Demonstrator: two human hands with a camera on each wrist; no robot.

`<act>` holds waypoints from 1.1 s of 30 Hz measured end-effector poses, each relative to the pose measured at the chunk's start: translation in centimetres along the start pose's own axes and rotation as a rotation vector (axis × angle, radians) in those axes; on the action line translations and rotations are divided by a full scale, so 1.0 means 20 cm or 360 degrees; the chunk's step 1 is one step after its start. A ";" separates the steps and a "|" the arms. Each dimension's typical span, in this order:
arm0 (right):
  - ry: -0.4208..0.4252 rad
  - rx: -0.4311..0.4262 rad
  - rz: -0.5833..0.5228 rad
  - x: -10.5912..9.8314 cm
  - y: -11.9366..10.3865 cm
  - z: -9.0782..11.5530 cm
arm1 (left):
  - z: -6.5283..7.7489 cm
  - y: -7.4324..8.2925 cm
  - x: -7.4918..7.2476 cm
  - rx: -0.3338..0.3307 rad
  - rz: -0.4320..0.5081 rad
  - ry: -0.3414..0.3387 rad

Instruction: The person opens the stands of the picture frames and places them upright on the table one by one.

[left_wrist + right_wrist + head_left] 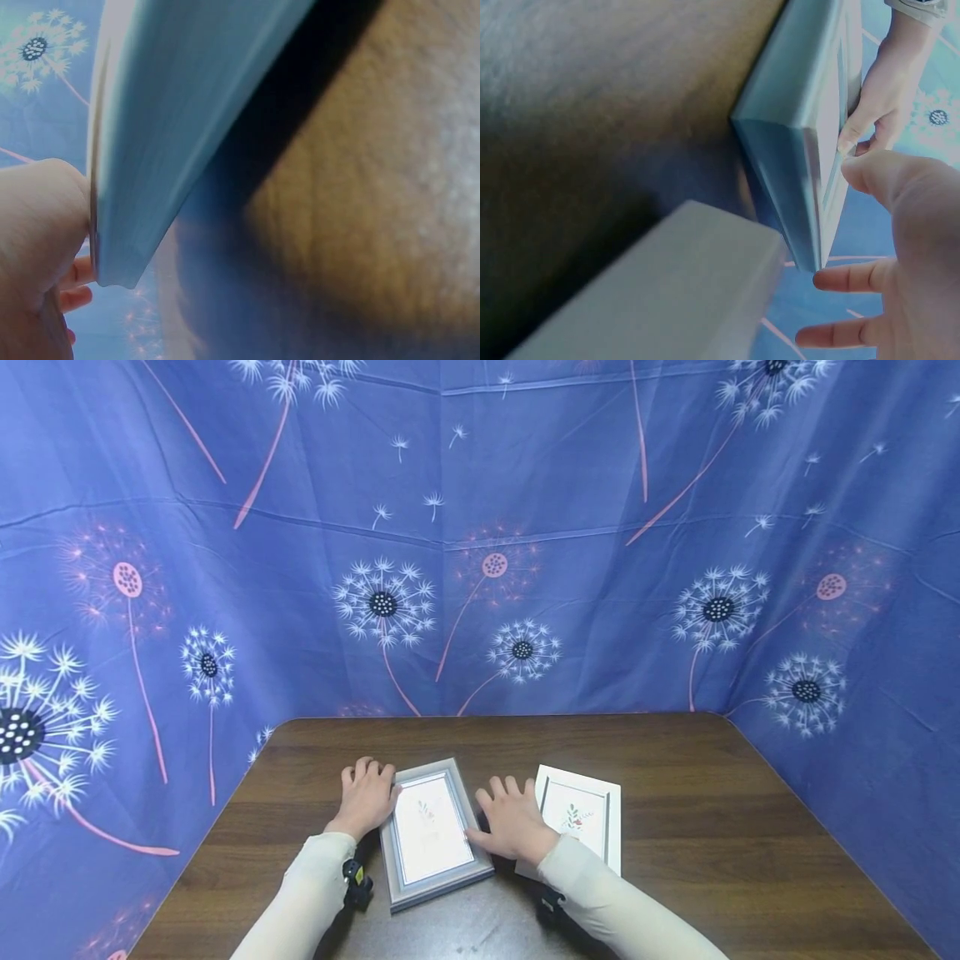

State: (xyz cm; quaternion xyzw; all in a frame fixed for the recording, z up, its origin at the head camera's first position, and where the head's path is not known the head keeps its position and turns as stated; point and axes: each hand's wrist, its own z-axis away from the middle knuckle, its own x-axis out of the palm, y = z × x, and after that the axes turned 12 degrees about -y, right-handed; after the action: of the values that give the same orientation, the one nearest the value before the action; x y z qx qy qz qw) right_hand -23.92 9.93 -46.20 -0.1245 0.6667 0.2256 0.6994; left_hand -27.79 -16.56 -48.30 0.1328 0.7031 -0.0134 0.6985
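Two hands and two picture frames on one wood-grained worktop. The grey frame, one in number, lies face up, slightly turned, between the hands; it bears one pale print. The left hand is at its upper left side, fingers bent, thumb touching the border; whether the fingers pinch the edge cannot be told. The right hand is open, its fingers extended and spread, grasping nothing; its thumb lies at the grey frame's right side, contact uncertain. The white frame, also single, lies face up to the right, partly covered by the right hand and forearm; its one print shows green leaves and a red bloom. Two pale sleeves cover the forearms, and two dark devices sit at the wrists. Behind hangs blue cloth patterned with several dandelion heads.
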 end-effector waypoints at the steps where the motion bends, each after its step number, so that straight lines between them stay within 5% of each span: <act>1: 0.0017 -0.0004 -0.0002 0.00 0.00 0.00 | 0.00 0.00 -0.01 0.0005 0.0001 0.0007; 8: 0.0146 -0.0057 0.0007 -0.03 0.05 0.03 | 0.01 0.00 -0.05 0.0037 -0.0018 0.0010; 15: 0.0253 -0.0059 0.0002 -0.06 0.08 0.06 | 0.04 0.02 -0.10 0.0118 -0.0056 0.0132; 33: 0.0295 -0.0033 0.0048 -0.11 0.10 0.10 | 0.13 0.07 -0.25 0.0266 -0.0209 0.0379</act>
State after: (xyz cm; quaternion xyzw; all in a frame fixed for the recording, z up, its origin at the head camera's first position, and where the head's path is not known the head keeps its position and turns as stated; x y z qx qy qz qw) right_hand -23.12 12.37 -43.62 -0.1420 0.7280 0.2305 0.6299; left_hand -24.98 -16.52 -43.25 0.1448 0.7846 -0.1018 0.5942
